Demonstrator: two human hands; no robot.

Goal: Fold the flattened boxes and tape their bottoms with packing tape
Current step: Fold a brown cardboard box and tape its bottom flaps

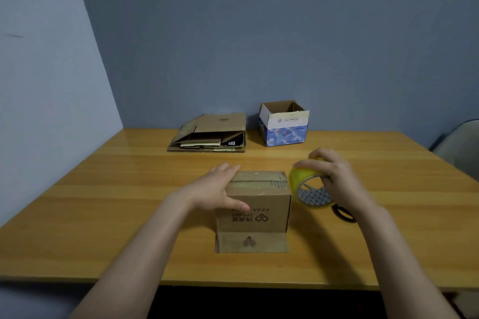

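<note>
A brown cardboard box [261, 204] stands upside down in the middle of the table, its bottom flaps folded shut on top and one flap lying flat on the table toward me. My left hand [220, 186] rests on the box's upper left edge, fingers straight along the top and thumb on the front face. My right hand [334, 176] grips a yellowish roll of packing tape [308, 184] just right of the box, level with its top. A stack of flattened boxes [210, 134] lies at the back of the table.
A white and blue box [285, 124] stands open at the back, right of the stack. Black scissors [343, 212] lie under my right wrist, partly hidden. The wooden table [103, 202] meets walls on the left and behind. A chair [458, 145] shows at the right edge.
</note>
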